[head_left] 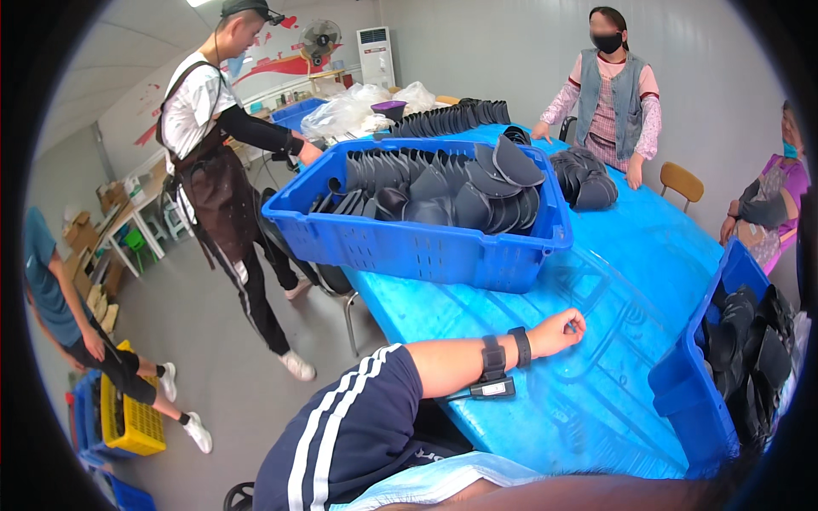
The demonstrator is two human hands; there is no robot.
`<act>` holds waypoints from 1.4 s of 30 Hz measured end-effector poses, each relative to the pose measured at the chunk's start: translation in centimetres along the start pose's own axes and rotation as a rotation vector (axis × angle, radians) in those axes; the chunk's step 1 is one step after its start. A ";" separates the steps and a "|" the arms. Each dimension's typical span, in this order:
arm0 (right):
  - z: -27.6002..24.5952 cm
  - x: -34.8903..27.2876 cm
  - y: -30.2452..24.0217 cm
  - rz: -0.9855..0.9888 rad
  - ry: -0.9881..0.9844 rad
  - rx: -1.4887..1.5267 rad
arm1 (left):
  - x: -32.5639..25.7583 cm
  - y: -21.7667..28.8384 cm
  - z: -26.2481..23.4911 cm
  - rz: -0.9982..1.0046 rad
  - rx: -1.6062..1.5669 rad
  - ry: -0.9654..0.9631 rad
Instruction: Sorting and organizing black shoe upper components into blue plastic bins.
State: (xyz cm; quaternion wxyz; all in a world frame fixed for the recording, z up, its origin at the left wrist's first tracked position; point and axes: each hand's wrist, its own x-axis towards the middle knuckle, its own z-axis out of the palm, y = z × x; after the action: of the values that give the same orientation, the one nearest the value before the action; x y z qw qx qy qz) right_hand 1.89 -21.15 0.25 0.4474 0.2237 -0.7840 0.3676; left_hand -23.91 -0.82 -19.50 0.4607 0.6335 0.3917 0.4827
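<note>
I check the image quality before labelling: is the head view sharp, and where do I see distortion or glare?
Head view: mostly sharp; fisheye bends the blue table and blue crate; black vignette rings the rim; soft glare on the tabletop; the left hand is clear; a blurred dark shape crosses the lower edge.

I'm seeing the left hand (pixel 564 328) lying curled in a loose fist, holding nothing, resting on the blue table (pixel 630 272) between the near blue crate (pixel 426 247) and the right-edge crate (pixel 694 392), both carrying dark curved pieces (pixel 452 200).
</note>
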 end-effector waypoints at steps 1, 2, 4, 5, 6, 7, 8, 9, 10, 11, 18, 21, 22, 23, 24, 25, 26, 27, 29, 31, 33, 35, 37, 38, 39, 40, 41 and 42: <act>0.0 0.1 0.1 -0.001 0.001 0.001 | 0.1 0.0 0.0 0.007 -0.009 -0.006; 0.0 0.1 0.1 -0.001 0.003 0.006 | 0.1 -0.1 0.1 0.014 -0.018 -0.010; 0.1 0.1 0.2 0.000 0.004 0.011 | 0.1 -0.2 0.2 0.017 -0.013 -0.011; 0.2 0.1 0.3 0.004 0.005 0.012 | 0.0 -0.2 0.2 0.023 -0.005 -0.009; 0.3 0.1 0.4 0.003 0.005 0.015 | 0.0 -0.3 0.2 0.022 -0.006 -0.008; 0.3 0.1 0.3 0.003 0.005 0.016 | 0.0 -0.2 0.2 0.023 -0.011 -0.020; 0.4 0.1 0.3 0.003 0.010 0.014 | -0.1 -0.2 0.2 0.024 -0.015 -0.033; 0.4 0.0 0.3 0.006 0.013 0.017 | -0.1 -0.2 0.1 0.022 -0.015 -0.033; 0.5 -0.1 0.3 0.005 0.014 0.018 | -0.2 0.1 0.1 0.013 -0.013 -0.037; 0.5 -0.2 0.3 0.006 0.018 0.019 | -0.3 0.3 0.1 0.003 -0.010 -0.042; -0.3 0.3 1.2 -0.047 0.017 0.043 | -0.3 0.6 0.2 -0.002 0.014 -0.024; -0.4 0.3 1.4 -0.093 -0.025 0.042 | -0.2 0.0 0.2 0.023 -0.012 -0.026; -0.4 0.1 1.4 -0.082 -0.023 0.036 | -0.2 0.0 0.2 0.022 -0.011 -0.029; -0.4 -0.1 1.3 -0.079 -0.018 0.032 | -0.1 0.0 0.1 0.020 -0.008 -0.033; -0.4 -0.2 1.3 -0.077 -0.015 0.029 | -0.1 -0.1 0.1 0.015 -0.006 -0.035; -0.4 -0.3 1.4 -0.076 -0.013 0.026 | -0.2 0.1 0.0 -0.013 -0.026 -0.042; -0.3 -0.3 1.3 -0.075 -0.012 0.023 | -0.3 0.2 0.0 -0.041 -0.046 -0.049; -0.3 -0.5 1.3 -0.071 -0.013 0.020 | -0.3 0.2 0.0 -0.043 -0.042 -0.049; -0.4 -0.5 1.3 -0.068 -0.010 0.012 | -0.2 0.0 0.3 -0.003 -0.008 -0.025; -0.5 -0.7 1.4 -0.066 -0.004 0.006 | -0.2 0.1 0.3 -0.010 -0.014 -0.029; -0.6 -0.8 1.4 -0.068 0.000 0.004 | -0.2 0.1 0.3 -0.015 -0.021 -0.031; -0.7 -0.9 1.5 -0.067 -0.001 0.002 | -0.2 -0.1 0.2 -0.003 -0.013 -0.036; -0.7 -0.9 1.4 -0.069 -0.002 0.000 | -0.2 -0.3 0.3 0.000 -0.021 -0.032; -0.7 -0.9 1.5 -0.068 -0.004 -0.003 | -0.1 -0.3 0.3 0.003 -0.033 -0.029; -0.7 -1.0 1.4 -0.066 -0.005 -0.001 | -0.2 -0.4 0.3 0.003 -0.032 -0.029; -0.6 -1.0 1.4 -0.068 -0.006 -0.005 | -0.2 -0.3 0.2 -0.004 -0.034 -0.026; -0.6 -1.0 1.5 -0.065 -0.003 -0.006 | -0.2 -0.3 0.2 -0.012 -0.037 -0.024; -0.6 -1.1 1.6 -0.063 -0.004 -0.006 | -0.1 -0.2 0.2 -0.012 -0.037 -0.024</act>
State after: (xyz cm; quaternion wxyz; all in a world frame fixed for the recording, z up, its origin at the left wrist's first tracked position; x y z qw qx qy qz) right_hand 1.69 -19.67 -1.05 0.4578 0.2479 -0.7785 0.3505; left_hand -23.78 -0.92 -19.79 0.4797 0.6282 0.3813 0.4794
